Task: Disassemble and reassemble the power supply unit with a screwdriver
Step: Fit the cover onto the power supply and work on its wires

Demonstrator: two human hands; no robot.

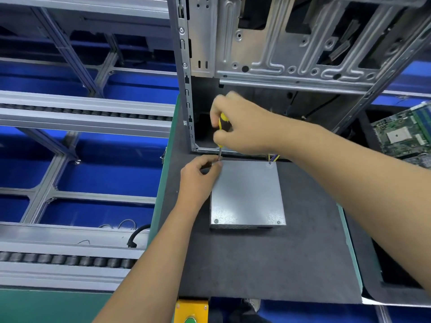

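I count one power supply unit (247,194), a flat grey metal box lying on the dark mat (268,259) that covers the bench, just in front of one open computer case (279,54) standing at the far edge. Two screws show on the unit's near corners, one at the left (216,221) and one at the right (278,222); whether the far corners carry any I cannot tell, since my hands cover one and the other is blurred. A small bundle of coloured wires (273,157) leaves the unit's far right corner toward the case.

One screwdriver (222,127), yellow and black in the handle, stands nearly upright with its shaft coming down at the unit's far left corner. My right hand (242,125) has its grip closed round the handle. My left hand (200,176) pinches at the tip of the shaft, right at that corner; what lies between the fingertips is too small to make out.

One green circuit board (403,134) lies to the right in a dark tray. The bench has a green edge (163,183) along its left side. Left of it run two roller conveyor tracks in aluminium frames, one farther (81,113) and one nearer (65,259), over blue panels (105,169). One black cable (136,234) rests by the near track. A yellow box with a green button (191,311) sits at the bench's near edge.
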